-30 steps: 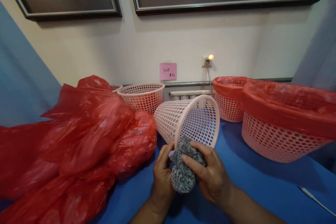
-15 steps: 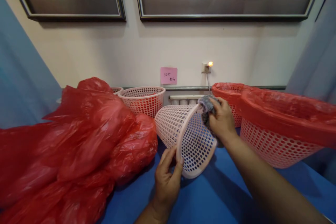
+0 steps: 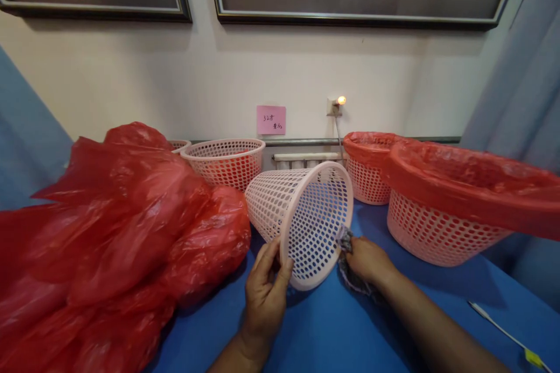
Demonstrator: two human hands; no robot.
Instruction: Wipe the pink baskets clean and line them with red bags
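A pale pink plastic basket (image 3: 273, 198) with round holes lies tipped on its side, its mouth turned toward me and to the right. My left hand (image 3: 265, 297) pinches the near left part of its rim between thumb and fingers. In my right hand (image 3: 370, 259) is a bunched grey cloth (image 3: 346, 245), pressed to the lower right of the rim. Part of the cloth hangs below the fingers. The fingertips of the right hand are partly hidden by the cloth.
Red plastic bags (image 3: 131, 245) are heaped on the left of the blue table (image 3: 332, 326). Behind stands another pink basket (image 3: 223, 166). At right are a red-lined basket (image 3: 370, 178) and a larger lined basket (image 3: 446, 227). A white cable (image 3: 499, 326) lies front right.
My right hand has slid the cloth down the rim from its top to its lower right. My left hand keeps its hold. The view has shifted slightly, and the cable now shows.
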